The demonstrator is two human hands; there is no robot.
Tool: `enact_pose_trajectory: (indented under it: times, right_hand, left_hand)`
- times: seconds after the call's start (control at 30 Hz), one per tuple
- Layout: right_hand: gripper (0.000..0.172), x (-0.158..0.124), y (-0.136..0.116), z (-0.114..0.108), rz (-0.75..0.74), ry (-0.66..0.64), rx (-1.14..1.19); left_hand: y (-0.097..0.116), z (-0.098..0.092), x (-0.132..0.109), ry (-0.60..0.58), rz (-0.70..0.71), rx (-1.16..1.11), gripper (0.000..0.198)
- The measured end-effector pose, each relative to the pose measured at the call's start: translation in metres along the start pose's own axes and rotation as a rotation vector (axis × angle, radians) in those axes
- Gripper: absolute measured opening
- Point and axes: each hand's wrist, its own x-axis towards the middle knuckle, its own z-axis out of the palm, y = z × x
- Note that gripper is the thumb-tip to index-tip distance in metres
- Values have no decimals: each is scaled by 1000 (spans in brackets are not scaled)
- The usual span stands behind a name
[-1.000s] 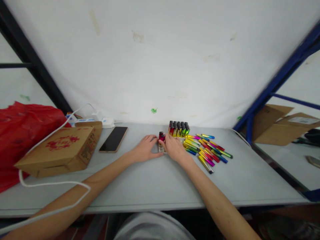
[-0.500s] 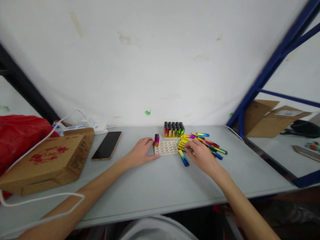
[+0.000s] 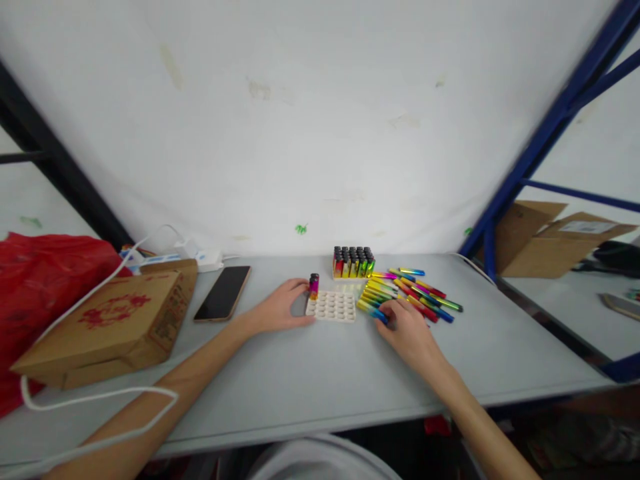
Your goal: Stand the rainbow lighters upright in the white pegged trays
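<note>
A white tray with round holes [image 3: 332, 307] lies on the grey table [image 3: 310, 373], with one purple and orange lighter [image 3: 313, 286] standing in its far left corner. My left hand [image 3: 280, 307] rests against the tray's left edge, fingers curved beside that lighter. My right hand [image 3: 406, 329] lies on the near edge of a pile of several colourful lighters [image 3: 410, 297], fingers closing round a blue and yellow lighter [image 3: 374, 311]. A full tray of black-capped lighters [image 3: 353, 262] stands behind.
A black phone [image 3: 223, 292], a brown cardboard box [image 3: 110, 320], a red plastic bag [image 3: 35, 287] and a white power strip [image 3: 203, 257] with a white cable sit at the left. A blue shelf frame [image 3: 530, 160] stands at the right with cardboard boxes [image 3: 550, 240] behind.
My right hand left the tray, where it set a lighter upright, and moved right to the loose pile. It now grips a blue and yellow lighter. My left hand stayed by the tray.
</note>
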Motion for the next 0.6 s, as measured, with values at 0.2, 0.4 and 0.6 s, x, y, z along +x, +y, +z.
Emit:
enact_pose_trajectory:
  times: [0.2,0.4,0.6]
  right_hand:
    - [39,20,14,-12,192,-30,851]
    - [51,46,-12,-11,300,9,1189]
    - [65,79,-46,8,216,-213,1215]
  left_hand:
    - [7,0,2,12,-21,10,71]
    - [14,5,7,23,-77,1,67]
    - [21,15,9,78,-130,8,70]
